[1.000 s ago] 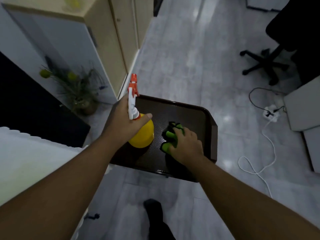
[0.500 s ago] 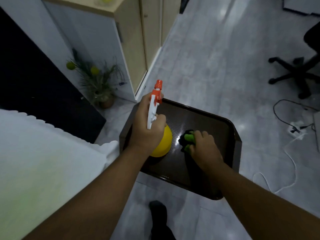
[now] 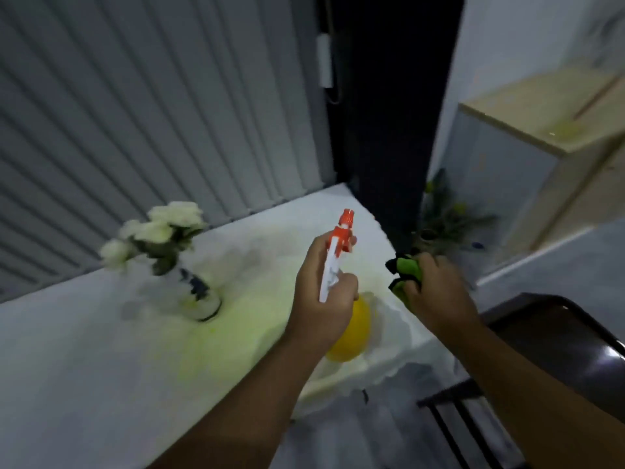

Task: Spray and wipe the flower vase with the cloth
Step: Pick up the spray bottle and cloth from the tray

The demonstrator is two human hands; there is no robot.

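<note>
A white flower vase [image 3: 198, 297] with dark markings and white flowers [image 3: 159, 228] stands on a table with a white cloth [image 3: 84, 367], left of my hands. My left hand [image 3: 324, 292] grips a spray bottle [image 3: 348, 319] with a yellow body and an orange and white trigger head, held above the table's right part. My right hand [image 3: 429, 286] is closed on a green and black cloth [image 3: 404, 272], held in the air just off the table's right edge. The picture is blurred by motion.
A dark brown tray [image 3: 554, 326] sits at the lower right on a dark stand. A potted plant [image 3: 443, 214] stands on the floor behind my right hand, next to a wooden cabinet [image 3: 541, 137]. Grey vertical blinds [image 3: 152, 113] hang behind the table.
My view has swung left from the tray to the table with the vase. Both hands have lifted off the tray, carrying the spray bottle and the cloth over toward the table.
</note>
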